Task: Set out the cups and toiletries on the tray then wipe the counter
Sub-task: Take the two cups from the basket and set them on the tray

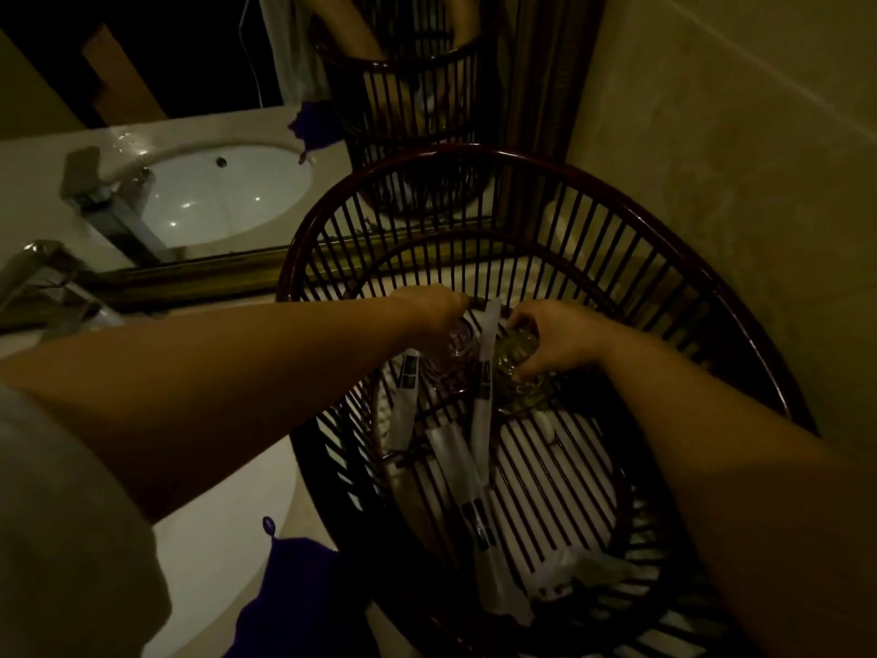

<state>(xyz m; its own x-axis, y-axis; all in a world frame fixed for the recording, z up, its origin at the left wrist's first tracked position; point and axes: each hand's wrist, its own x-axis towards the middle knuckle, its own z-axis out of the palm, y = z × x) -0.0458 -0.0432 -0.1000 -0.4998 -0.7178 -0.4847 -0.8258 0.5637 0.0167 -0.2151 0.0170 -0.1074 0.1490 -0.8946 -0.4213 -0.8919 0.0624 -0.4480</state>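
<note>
left hand [429,308] on glass [458,344]; right hand [555,339] grips cup [515,368]; sachet [484,387] lengthwise in tray [740,325]

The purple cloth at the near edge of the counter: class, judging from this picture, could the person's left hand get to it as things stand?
Probably yes. The purple cloth lies uncovered beside the tray, on the left arm's side. The left hand is occupied with a glass inside the tray, so it must let go first.

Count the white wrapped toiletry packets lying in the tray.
3, maybe more hidden. One at the left, below the left hand; one upright between the hands; one long one down the tray floor.
</note>
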